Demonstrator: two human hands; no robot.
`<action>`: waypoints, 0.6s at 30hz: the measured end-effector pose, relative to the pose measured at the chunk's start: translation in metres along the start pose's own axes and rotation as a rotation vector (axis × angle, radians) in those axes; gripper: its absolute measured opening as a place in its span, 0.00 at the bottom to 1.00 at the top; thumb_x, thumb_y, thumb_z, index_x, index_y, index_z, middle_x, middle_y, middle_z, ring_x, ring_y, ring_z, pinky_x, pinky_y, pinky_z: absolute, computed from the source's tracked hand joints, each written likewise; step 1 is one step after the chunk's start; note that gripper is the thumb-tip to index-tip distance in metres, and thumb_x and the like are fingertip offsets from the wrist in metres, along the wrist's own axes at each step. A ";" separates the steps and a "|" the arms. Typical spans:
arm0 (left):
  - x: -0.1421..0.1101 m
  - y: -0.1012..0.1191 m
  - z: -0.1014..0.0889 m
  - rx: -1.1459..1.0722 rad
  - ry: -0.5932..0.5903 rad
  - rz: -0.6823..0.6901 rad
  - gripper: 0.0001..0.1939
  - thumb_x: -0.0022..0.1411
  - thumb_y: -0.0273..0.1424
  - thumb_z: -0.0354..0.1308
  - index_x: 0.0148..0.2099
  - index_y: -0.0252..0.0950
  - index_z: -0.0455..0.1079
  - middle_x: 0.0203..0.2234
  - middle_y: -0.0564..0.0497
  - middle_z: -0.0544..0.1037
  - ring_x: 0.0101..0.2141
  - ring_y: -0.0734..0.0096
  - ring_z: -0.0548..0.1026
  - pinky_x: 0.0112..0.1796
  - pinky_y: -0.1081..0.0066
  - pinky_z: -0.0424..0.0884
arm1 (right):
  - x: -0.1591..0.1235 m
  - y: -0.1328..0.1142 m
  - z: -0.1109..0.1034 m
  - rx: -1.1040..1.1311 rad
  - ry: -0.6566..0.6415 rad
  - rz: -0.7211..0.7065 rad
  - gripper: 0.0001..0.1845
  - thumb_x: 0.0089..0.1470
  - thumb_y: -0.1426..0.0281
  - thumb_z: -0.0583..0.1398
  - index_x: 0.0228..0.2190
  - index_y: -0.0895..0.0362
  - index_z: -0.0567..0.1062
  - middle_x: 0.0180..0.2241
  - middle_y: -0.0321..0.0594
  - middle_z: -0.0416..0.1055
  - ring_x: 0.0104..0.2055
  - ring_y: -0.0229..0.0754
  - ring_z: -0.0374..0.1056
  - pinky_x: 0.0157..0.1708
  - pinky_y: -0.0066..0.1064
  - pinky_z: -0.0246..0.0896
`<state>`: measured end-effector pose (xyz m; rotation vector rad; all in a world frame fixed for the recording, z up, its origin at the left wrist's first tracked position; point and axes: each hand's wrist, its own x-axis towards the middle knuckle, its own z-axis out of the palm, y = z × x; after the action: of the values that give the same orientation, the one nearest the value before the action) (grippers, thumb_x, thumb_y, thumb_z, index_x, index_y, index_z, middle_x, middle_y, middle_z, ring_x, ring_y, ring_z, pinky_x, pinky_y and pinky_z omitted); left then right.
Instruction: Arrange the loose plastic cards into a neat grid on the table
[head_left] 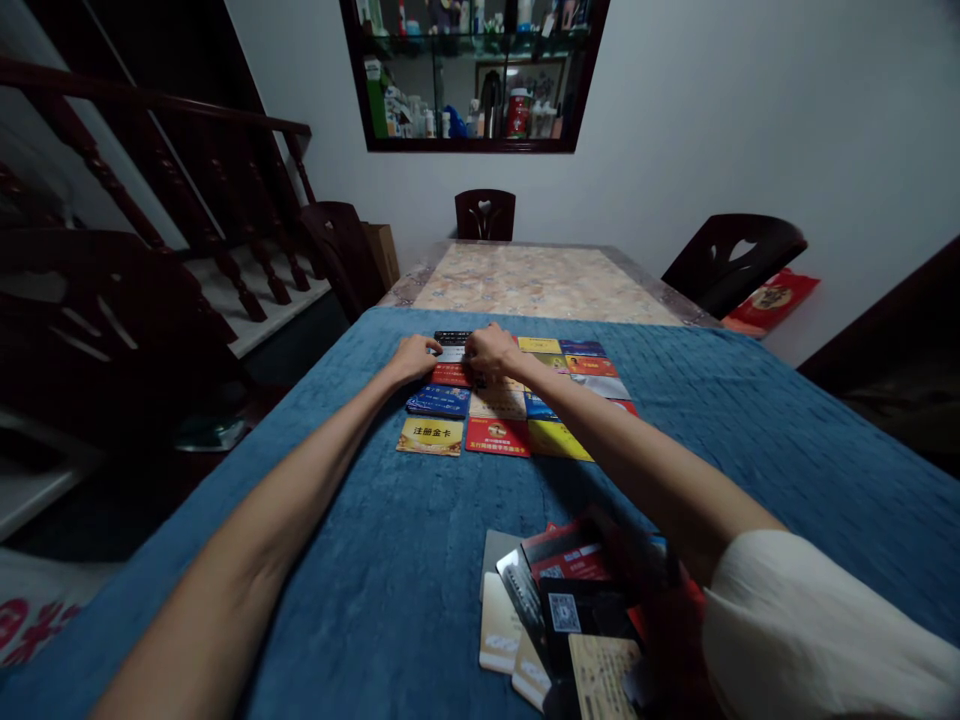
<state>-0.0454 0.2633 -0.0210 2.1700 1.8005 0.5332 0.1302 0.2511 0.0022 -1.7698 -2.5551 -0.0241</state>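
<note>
Rows of colourful plastic cards lie flat, edge to edge, on a blue cloth. My left hand (414,358) rests at the left border of the rows, fingers spread and fingertips touching the side of a silver-white card (452,354). My right hand (491,352) has its fingers curled down at that card's right end, partly hiding it. Beyond it is a black card (451,337); nearer me are a red card (452,375) and a blue card (439,400). The front row has a gold card (430,437), a red card (498,437) and a yellow card (559,440).
Under my right forearm, a loose overlapping heap of cards (566,610) lies near the front, partly in shadow. The blue cloth (360,540) covers this half of the table (536,278). Dark wooden chairs (485,214) stand around it, with a railing at left.
</note>
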 end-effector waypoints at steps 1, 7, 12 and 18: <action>-0.001 0.001 0.000 0.002 0.000 -0.006 0.24 0.49 0.21 0.55 0.49 0.32 0.79 0.35 0.46 0.83 0.38 0.60 0.79 0.44 0.70 0.72 | -0.001 0.000 0.000 0.001 0.001 0.001 0.20 0.53 0.71 0.60 0.48 0.56 0.80 0.49 0.52 0.76 0.57 0.59 0.63 0.50 0.42 0.62; -0.006 0.008 -0.002 0.009 -0.014 -0.034 0.26 0.49 0.21 0.53 0.50 0.31 0.79 0.28 0.46 0.82 0.34 0.62 0.78 0.41 0.70 0.73 | -0.002 0.000 -0.001 0.016 0.003 0.010 0.18 0.53 0.70 0.61 0.46 0.56 0.81 0.49 0.51 0.77 0.56 0.58 0.64 0.48 0.39 0.63; -0.007 0.008 -0.002 0.030 -0.005 -0.038 0.24 0.50 0.22 0.54 0.50 0.32 0.79 0.30 0.46 0.82 0.35 0.61 0.78 0.42 0.69 0.72 | -0.005 0.009 -0.003 0.044 0.019 0.020 0.21 0.55 0.67 0.60 0.51 0.50 0.78 0.52 0.45 0.76 0.58 0.58 0.63 0.49 0.40 0.62; -0.015 0.014 0.001 0.085 0.113 -0.024 0.21 0.57 0.29 0.55 0.51 0.37 0.78 0.42 0.42 0.80 0.50 0.50 0.73 0.51 0.57 0.69 | -0.016 0.031 -0.013 0.052 0.019 0.082 0.24 0.54 0.65 0.59 0.53 0.50 0.77 0.53 0.45 0.75 0.57 0.58 0.65 0.49 0.40 0.62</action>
<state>-0.0353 0.2460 -0.0177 2.2109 1.9389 0.5944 0.1652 0.2463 0.0145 -1.8444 -2.4447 0.0273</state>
